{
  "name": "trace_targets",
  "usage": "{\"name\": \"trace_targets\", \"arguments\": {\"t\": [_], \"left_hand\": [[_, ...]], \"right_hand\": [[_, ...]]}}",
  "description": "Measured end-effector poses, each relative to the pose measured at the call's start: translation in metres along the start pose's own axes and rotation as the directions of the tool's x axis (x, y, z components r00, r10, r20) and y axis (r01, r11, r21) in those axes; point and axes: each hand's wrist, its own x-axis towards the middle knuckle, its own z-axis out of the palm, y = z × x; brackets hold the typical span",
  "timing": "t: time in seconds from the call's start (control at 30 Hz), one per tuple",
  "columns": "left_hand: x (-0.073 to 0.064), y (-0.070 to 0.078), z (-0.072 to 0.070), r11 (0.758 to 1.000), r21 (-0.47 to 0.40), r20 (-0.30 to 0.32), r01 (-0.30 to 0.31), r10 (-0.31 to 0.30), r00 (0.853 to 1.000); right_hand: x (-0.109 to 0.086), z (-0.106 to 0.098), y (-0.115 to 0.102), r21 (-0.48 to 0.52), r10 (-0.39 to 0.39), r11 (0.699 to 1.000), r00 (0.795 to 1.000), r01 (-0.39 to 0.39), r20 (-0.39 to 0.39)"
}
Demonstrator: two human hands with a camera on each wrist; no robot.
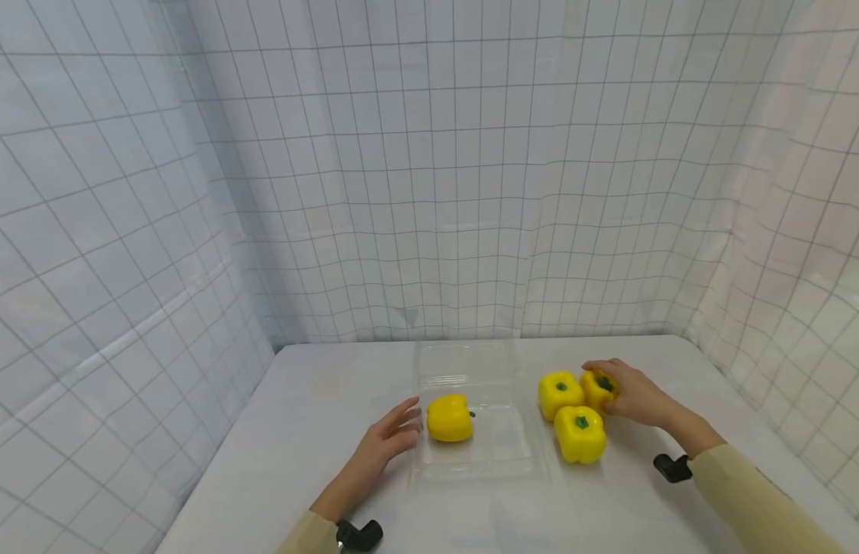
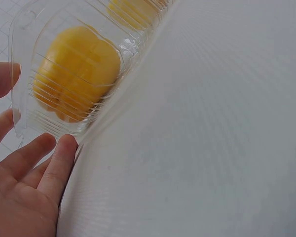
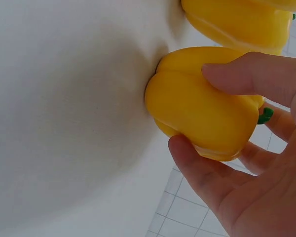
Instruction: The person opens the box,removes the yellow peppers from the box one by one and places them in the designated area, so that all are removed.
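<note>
My right hand [image 1: 640, 396] holds a yellow bell pepper [image 3: 202, 103] with a green stem, thumb on one side and fingers on the other. The pepper is at the table surface, as far as I can tell. Close by it stand two more yellow bell peppers, one to its left [image 1: 559, 396] and one nearer the front [image 1: 580, 442]. A clear plastic clamshell box [image 1: 501, 442] lies with its lid folded back, and another yellow bell pepper [image 1: 448, 419] rests on its side in the left part. My left hand [image 1: 382, 445] is at the box's left wall, fingers loosely extended, fingertips at its edge.
The white table [image 1: 311, 431] carries the box and the peppers. White grid-patterned curtains [image 1: 429, 192] enclose the table at the back and both sides. A black wrist camera [image 1: 671, 467] sits on the right wrist, another [image 1: 360, 535] on the left.
</note>
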Motion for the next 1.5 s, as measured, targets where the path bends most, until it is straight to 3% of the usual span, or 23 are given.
{"name": "trace_targets", "arguments": {"t": [0.5, 0.7, 1.1, 1.5], "left_hand": [[0.001, 0.002, 0.002, 1.0, -0.01, -0.008, 0.01, -0.01, 1.0], [0.001, 0.001, 0.002, 1.0, -0.012, -0.008, 0.012, -0.012, 1.0], [0.002, 0.0, 0.002, 1.0, -0.013, -0.008, 0.012, -0.013, 1.0], [0.001, -0.001, 0.002, 1.0, -0.004, -0.007, 0.009, -0.009, 1.0]], "right_hand": [[-0.002, -0.001, 0.002, 0.02, -0.031, 0.999, 0.999, 0.031, 0.023], [-0.006, -0.01, -0.006, 0.006, -0.021, 1.0, 1.0, 0.02, 0.022], [-0.011, -0.034, -0.028, -0.035, -0.009, 0.999, 0.998, 0.006, -0.069], [-0.012, -0.037, -0.051, 0.013, 0.001, 1.0, 0.988, 0.001, -0.152]]}}
